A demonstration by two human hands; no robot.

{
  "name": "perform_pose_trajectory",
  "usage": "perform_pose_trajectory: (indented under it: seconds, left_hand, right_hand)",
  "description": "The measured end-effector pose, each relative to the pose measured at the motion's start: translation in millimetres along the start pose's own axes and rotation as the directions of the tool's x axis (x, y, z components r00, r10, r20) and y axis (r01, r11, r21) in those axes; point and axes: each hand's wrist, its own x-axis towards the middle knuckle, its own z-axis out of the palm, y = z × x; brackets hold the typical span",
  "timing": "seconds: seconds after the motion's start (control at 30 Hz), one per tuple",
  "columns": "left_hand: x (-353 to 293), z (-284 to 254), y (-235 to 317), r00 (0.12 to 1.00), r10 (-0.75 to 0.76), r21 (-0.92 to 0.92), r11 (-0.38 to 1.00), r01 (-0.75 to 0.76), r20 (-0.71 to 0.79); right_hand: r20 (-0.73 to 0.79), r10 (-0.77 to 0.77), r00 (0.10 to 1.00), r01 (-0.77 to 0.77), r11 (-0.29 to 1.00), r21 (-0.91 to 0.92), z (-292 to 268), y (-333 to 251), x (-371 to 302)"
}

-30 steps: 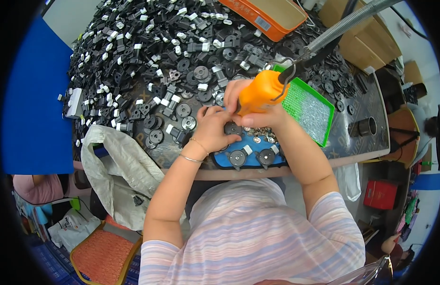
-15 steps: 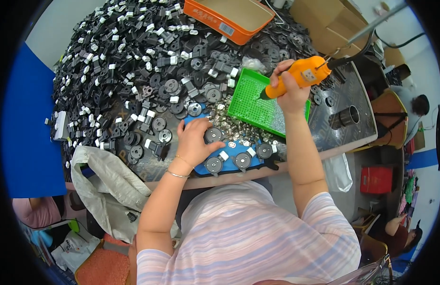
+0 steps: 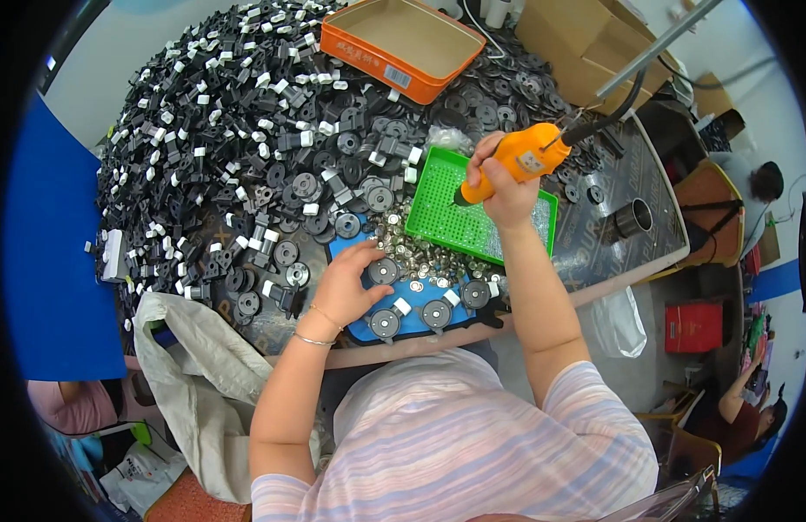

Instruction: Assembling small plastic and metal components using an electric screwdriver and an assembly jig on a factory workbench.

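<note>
My right hand (image 3: 506, 193) grips an orange electric screwdriver (image 3: 529, 157), its dark tip slanting down over the green perforated tray (image 3: 437, 170), which holds many tiny silvery pieces. My left hand (image 3: 344, 283) is curled round a grey wheel-like disc (image 3: 384, 271) on the blue mat (image 3: 412, 324), thumb on the near side and fingertips on the far side. In a row nearer to me lie three similar grey wheels with white tabs: a left one (image 3: 385, 324), a middle one (image 3: 436, 314) and a right one (image 3: 476, 294). Shiny metal caps (image 3: 412, 252) are heaped between mat and tray.
A large pile of black parts with white tabs (image 3: 220, 113) covers the table's left. Behind stand an orange box (image 3: 377, 63) and a cardboard box (image 3: 577, 43). At right are a metal cylinder (image 3: 633, 217) and the screwdriver's hanging cable (image 3: 625, 103). A pale sack (image 3: 194, 365) drapes the front edge.
The whole view has shifted a little. My right hand has brought the screwdriver slightly left and toward me, still above the tray. My left hand stays at the same disc.
</note>
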Motion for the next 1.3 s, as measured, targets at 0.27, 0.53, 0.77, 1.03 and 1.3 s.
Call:
perform_pose_trajectory:
  seconds: [0.27,0.53,0.77,1.03,1.3]
  left_hand:
    - [0,2,0,0.997,-0.066,-0.019,0.998,0.067,0.036]
    - [-2,8,-4,0.999,-0.039,-0.044,0.998,0.039,0.014]
    - [1,4,-1,0.996,-0.049,-0.094,0.994,0.057,0.078]
    - [1,5,2,0.995,-0.072,-0.103,0.992,0.078,0.063]
    - [-7,-5,4,0.997,-0.044,-0.059,0.997,0.048,0.057]
  right_hand:
    - [0.06,-0.052,0.997,0.051,0.998,0.028,9,-13,5]
    - [0.381,0.084,0.921,-0.135,0.985,0.109,83,-14,-36]
    - [0.39,0.163,0.906,-0.181,0.983,0.009,93,0,-48]
    - [0.401,0.184,0.897,-0.197,0.98,-0.007,95,0,-49]
    - [0.383,0.116,0.917,-0.159,0.984,0.084,85,-4,-42]
